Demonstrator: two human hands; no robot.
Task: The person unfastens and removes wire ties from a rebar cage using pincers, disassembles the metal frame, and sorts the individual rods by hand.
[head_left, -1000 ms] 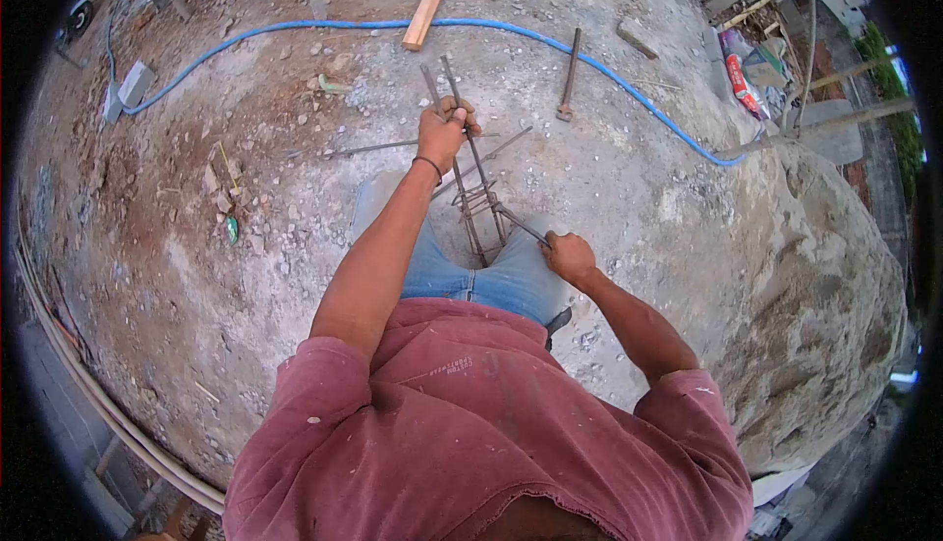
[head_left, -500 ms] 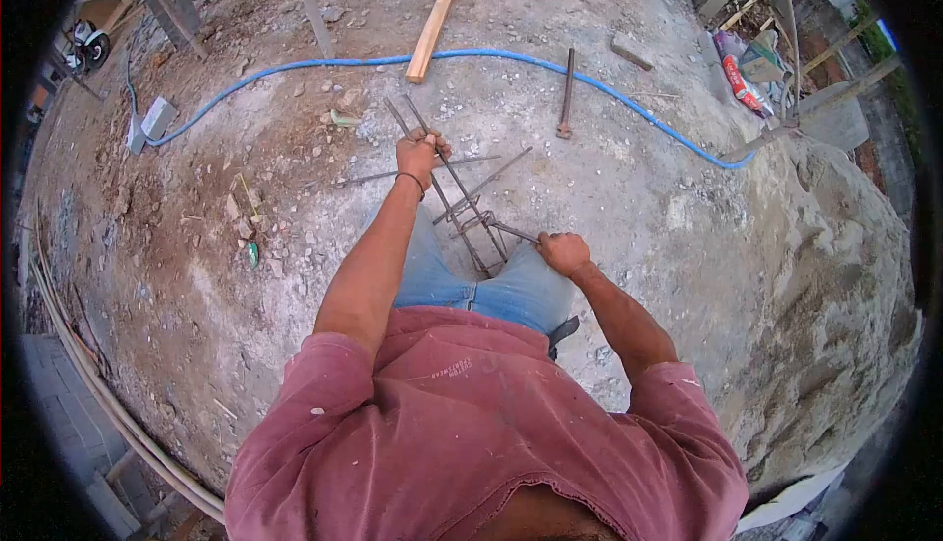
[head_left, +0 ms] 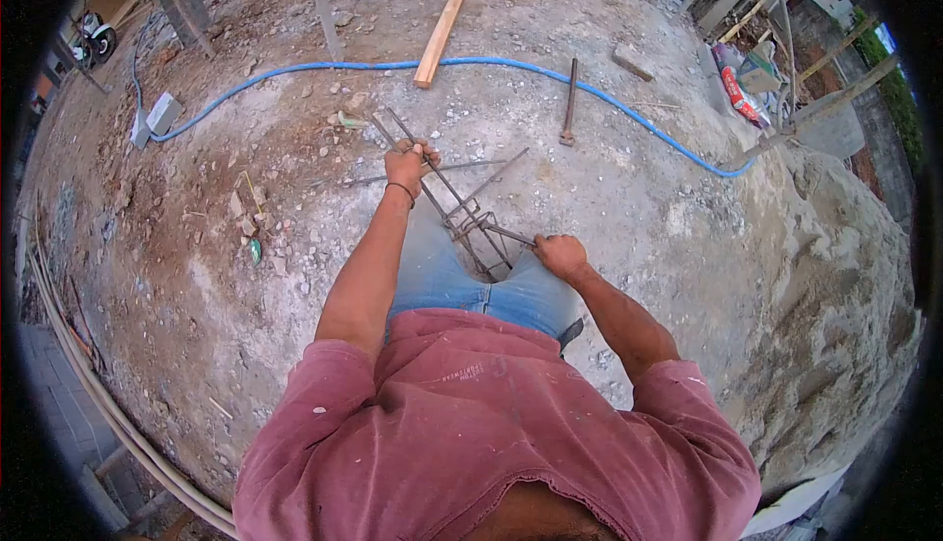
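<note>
Between my legs stands a rebar frame (head_left: 444, 180), made of long rods with bent wire ties around its lower part. My left hand (head_left: 407, 162) is closed around its rods near their upper ends. A thin metal tool (head_left: 512, 235) is gripped in my right hand (head_left: 561, 254), and its far end meets the frame at the ties. Two loose rods cross behind the frame; one of them (head_left: 499, 174) slants up to the right. The exact contact of the tool with the ties is too small to make out.
A blue hose (head_left: 503, 61) curves across the ground ahead, with a wooden plank (head_left: 447, 26) over it. A hammer (head_left: 570, 104) lies to the right of the plank. Farther right are a red bag (head_left: 739, 97) and a sand heap (head_left: 835, 276).
The upper end of the rebar frame has tilted left along with my left hand. My right hand, still on the tool, has shifted only slightly. The camera view has also shifted.
</note>
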